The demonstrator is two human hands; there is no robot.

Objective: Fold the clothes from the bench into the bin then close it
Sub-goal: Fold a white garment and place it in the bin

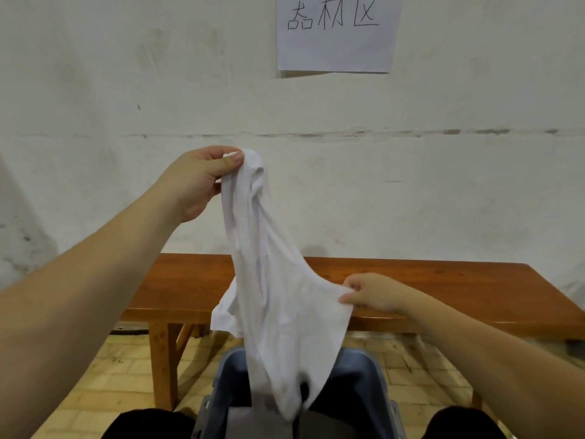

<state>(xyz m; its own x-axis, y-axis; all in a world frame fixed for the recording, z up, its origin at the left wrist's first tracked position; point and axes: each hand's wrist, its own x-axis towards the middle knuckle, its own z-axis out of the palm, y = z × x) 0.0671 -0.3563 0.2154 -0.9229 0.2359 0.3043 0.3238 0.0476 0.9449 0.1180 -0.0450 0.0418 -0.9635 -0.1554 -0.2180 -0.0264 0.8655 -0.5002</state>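
Between the person's knees, nearest to the camera, the blue-grey bin point(364, 378) stood open on the floor. Its inside looked dark and partly grey, maybe some cloth already lay there, but this could not be told surely. No lid was visible in the view.

Above the bin hung the white garment point(275, 280), and its lowest tip reached down into the opening. The right hand point(373, 294) pinched one edge of it between thumb and fingers, low and to the side. The left hand point(196, 182) was raised high, its fingers point(234, 160) pressed together on a top corner, so the cloth was stretched slantwise and still bunched.

The step in hand seemed to be opening the garment out for folding. The next move probably called for finding two matching corners.

Behind, the wooden table point(443, 283) showed no other clothes where it was visible. A paper sign point(335, 33) hung on the wall.
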